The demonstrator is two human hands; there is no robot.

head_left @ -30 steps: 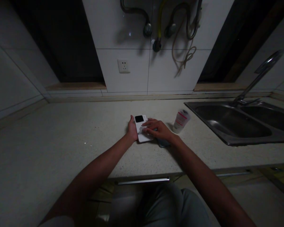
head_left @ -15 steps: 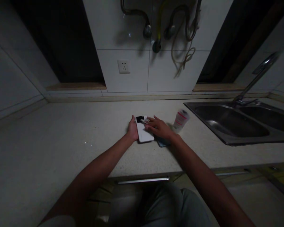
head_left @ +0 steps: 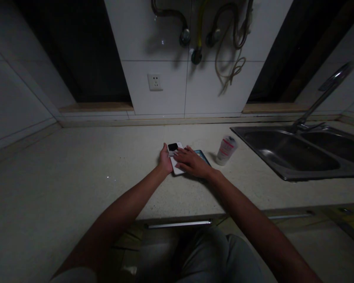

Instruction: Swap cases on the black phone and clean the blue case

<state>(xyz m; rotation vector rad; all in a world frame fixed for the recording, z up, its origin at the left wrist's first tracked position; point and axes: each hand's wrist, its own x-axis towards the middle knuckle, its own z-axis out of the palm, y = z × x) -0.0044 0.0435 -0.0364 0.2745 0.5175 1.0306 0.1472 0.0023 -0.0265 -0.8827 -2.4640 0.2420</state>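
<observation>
- Cradling the nine o'clock edge of the white phone (head_left: 174,162), the left hand (head_left: 165,159) is half curled; the right hand (head_left: 194,162) lies nearly flat over a small pale piece (head_left: 172,153), whether gripping it I cannot tell.
- Probably stiff, light, slick and easily cracked, the phone is best held by its long edges, off the dark panel (head_left: 172,147).
- At three o'clock, a blue-edged flat thing (head_left: 202,154) shows beneath the right hand; farther, a plastic cup (head_left: 226,150).
- Mid-table, the phone has hard-looking, speckled table (head_left: 106,157) around it; the sink (head_left: 264,157) lies towards three.
- Beyond: dim tiled wall (head_left: 168,102), pipes (head_left: 199,31) at twelve.
</observation>
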